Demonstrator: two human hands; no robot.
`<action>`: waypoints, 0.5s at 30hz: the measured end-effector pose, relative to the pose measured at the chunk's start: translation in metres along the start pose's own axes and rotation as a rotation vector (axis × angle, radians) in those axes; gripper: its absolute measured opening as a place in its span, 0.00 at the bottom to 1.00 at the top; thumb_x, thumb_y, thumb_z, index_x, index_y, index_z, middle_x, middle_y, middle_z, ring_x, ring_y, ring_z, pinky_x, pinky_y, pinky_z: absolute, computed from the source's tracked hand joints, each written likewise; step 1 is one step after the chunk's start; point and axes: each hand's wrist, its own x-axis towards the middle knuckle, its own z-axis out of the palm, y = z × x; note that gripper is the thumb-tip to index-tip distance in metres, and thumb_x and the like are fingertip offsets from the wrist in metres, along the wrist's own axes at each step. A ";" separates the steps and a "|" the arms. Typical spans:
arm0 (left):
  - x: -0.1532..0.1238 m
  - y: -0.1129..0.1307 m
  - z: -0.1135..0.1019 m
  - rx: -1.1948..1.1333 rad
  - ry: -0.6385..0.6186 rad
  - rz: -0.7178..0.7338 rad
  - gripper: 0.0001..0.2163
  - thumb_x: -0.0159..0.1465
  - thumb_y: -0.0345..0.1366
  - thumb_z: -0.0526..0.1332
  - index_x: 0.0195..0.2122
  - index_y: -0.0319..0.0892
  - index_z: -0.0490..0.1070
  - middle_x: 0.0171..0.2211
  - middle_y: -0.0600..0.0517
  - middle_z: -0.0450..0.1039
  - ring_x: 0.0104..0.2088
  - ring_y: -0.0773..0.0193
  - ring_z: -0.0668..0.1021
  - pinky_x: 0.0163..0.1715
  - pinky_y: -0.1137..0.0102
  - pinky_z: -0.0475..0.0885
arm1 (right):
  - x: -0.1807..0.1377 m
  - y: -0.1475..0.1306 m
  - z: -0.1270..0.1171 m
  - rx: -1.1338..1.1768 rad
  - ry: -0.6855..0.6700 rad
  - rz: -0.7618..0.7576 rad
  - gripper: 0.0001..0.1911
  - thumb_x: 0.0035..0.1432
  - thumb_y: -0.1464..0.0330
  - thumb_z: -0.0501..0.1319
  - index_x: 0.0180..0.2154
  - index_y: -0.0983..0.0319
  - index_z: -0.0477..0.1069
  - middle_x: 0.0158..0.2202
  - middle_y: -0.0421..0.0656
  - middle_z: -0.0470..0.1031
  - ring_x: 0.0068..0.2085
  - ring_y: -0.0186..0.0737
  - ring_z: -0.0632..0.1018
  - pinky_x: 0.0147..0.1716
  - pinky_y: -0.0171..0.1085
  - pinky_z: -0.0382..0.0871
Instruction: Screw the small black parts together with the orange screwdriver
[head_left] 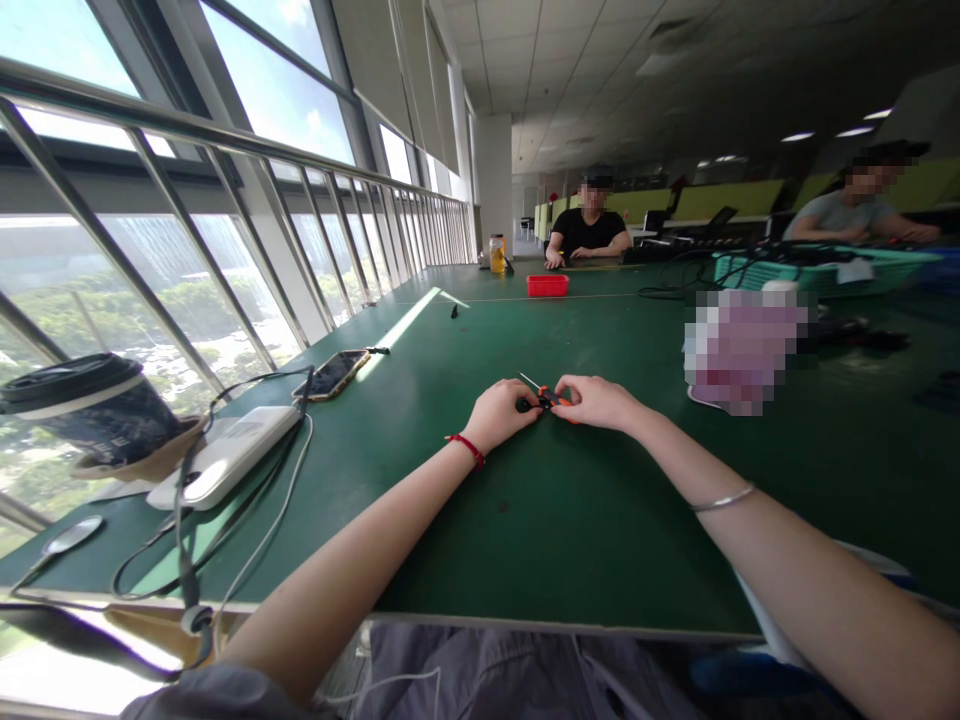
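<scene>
At 12 o'clock, over the bench, your right hand is closed on the orange-and-black tool; a thin metal shaft points from it toward 10 o'clock. Just beside it, at 9 o'clock, your left hand pinches a small black part. The tool looks light and stiff: grip its orange handle, clear of the shaft. The part is probably light too; whether it's fragile, you can't tell, so pinch gently.

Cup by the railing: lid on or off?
On. The black lid covers the top of the cup, hiding whatever is inside.
</scene>
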 end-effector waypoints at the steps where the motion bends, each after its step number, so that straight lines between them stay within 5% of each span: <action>1: 0.000 -0.001 -0.003 0.005 0.011 -0.018 0.06 0.56 0.36 0.61 0.31 0.43 0.76 0.38 0.53 0.76 0.40 0.62 0.75 0.44 0.70 0.69 | 0.000 0.001 0.000 0.001 -0.013 -0.003 0.15 0.49 0.58 0.58 0.38 0.57 0.68 0.27 0.37 0.71 0.29 0.36 0.71 0.24 0.34 0.56; 5: -0.002 -0.017 -0.031 0.082 0.097 -0.195 0.08 0.55 0.38 0.60 0.32 0.43 0.77 0.38 0.51 0.76 0.39 0.60 0.76 0.40 0.70 0.70 | 0.001 0.006 -0.001 0.008 -0.064 -0.022 0.16 0.51 0.59 0.56 0.42 0.57 0.68 0.27 0.38 0.70 0.27 0.35 0.70 0.23 0.33 0.55; 9: -0.011 -0.052 -0.071 0.236 0.190 -0.523 0.10 0.56 0.41 0.59 0.34 0.44 0.77 0.38 0.51 0.77 0.41 0.57 0.76 0.37 0.69 0.71 | 0.000 0.007 -0.002 0.015 -0.085 -0.039 0.16 0.52 0.58 0.55 0.42 0.57 0.68 0.28 0.38 0.70 0.26 0.34 0.68 0.23 0.33 0.53; 15: -0.029 -0.094 -0.107 0.440 0.157 -0.896 0.13 0.55 0.40 0.60 0.39 0.44 0.77 0.41 0.45 0.76 0.45 0.50 0.76 0.42 0.62 0.71 | -0.002 0.006 -0.003 0.025 -0.090 -0.049 0.16 0.53 0.59 0.55 0.42 0.57 0.67 0.28 0.38 0.69 0.26 0.34 0.67 0.23 0.33 0.53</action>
